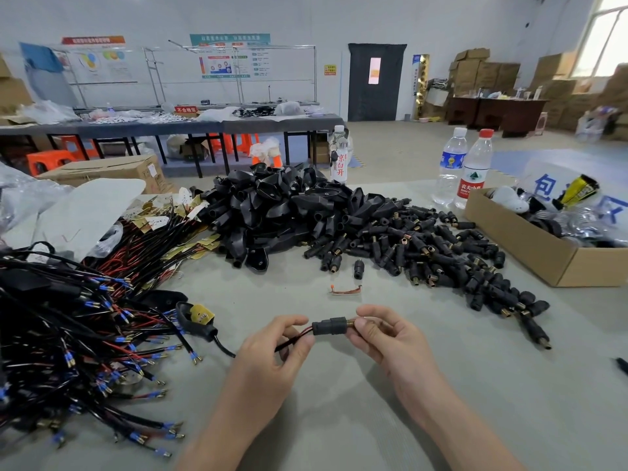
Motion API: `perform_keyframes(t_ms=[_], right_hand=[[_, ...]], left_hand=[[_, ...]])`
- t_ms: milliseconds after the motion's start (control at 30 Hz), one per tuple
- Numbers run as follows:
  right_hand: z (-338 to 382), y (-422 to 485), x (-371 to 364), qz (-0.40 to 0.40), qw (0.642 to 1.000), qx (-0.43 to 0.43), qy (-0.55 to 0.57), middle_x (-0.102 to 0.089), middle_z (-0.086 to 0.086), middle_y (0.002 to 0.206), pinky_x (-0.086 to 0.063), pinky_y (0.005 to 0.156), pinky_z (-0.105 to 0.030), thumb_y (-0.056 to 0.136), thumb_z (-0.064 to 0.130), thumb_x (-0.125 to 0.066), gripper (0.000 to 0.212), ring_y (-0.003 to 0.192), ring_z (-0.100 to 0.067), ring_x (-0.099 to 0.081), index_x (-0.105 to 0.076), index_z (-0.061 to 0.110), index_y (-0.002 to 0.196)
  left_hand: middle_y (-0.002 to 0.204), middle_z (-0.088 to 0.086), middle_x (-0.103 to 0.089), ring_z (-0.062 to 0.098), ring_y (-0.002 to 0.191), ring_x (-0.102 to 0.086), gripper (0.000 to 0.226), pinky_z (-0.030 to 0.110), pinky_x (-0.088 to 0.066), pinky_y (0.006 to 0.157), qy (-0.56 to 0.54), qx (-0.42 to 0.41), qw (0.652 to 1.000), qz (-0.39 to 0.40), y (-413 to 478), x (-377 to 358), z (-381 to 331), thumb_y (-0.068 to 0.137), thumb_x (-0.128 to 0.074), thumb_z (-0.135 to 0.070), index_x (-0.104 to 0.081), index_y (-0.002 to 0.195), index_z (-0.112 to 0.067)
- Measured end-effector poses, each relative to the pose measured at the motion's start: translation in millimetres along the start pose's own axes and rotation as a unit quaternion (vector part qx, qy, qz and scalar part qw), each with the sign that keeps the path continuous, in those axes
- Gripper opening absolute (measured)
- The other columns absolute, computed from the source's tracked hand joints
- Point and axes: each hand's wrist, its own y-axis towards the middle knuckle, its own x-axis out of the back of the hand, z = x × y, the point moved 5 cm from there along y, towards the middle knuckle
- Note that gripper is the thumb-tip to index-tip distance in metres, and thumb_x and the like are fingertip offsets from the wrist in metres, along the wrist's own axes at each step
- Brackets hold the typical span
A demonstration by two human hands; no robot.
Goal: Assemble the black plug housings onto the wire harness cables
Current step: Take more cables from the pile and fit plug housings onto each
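Note:
A small black plug housing [329, 326] sits on the end of a red and black cable [295, 338], held above the grey table near its front. My left hand [276, 351] pinches the cable just left of the housing. My right hand [384, 334] grips the brass tip at the housing's right end. The cable runs left to a larger black shell with a yellow tag [197, 319]. A heap of loose small plug housings [424, 246] lies to the right rear, and a mound of larger black shells [282, 205] at centre rear.
A tangle of harness cables with blue crimp terminals [85, 334] fills the left side. An open cardboard box [543, 243] stands at the right, with two water bottles [464, 164] behind it. A small copper scrap [345, 289] lies ahead of my hands.

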Motion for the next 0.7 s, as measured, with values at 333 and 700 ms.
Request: perform_keyframes(t_ms=[333, 700], right_hand=[[3.2, 1.3, -0.9, 0.009, 0.998, 0.007, -0.067, -0.072, -0.010, 0.078, -0.058, 0.068, -0.020, 0.090, -0.001, -0.065, 0.012, 0.079, -0.023, -0.075, -0.072, 0.008, 0.092], [-6.4, 1.7, -6.0, 0.029, 0.999, -0.019, 0.024, -0.071, -0.011, 0.084, -0.058, 0.068, -0.023, 0.073, 0.017, -0.073, 0.039, 0.080, -0.020, -0.072, -0.068, 0.011, 0.111]], left_hand=[[0.089, -0.022, -0.063, 0.008, 0.082, -0.060, 0.021, 0.038, -0.049, 0.079, 0.094, -0.060, 0.993, 0.027, -1.2, -0.3, -11.1, 0.090, -0.057, -0.043, -0.067, 0.106, -0.034], [0.094, -0.021, -0.062, 0.005, 0.083, -0.059, 0.024, 0.034, -0.052, 0.073, 0.075, -0.046, 0.996, -0.009, -3.7, -1.9, -11.8, 0.096, -0.050, -0.052, -0.062, 0.108, -0.036]])
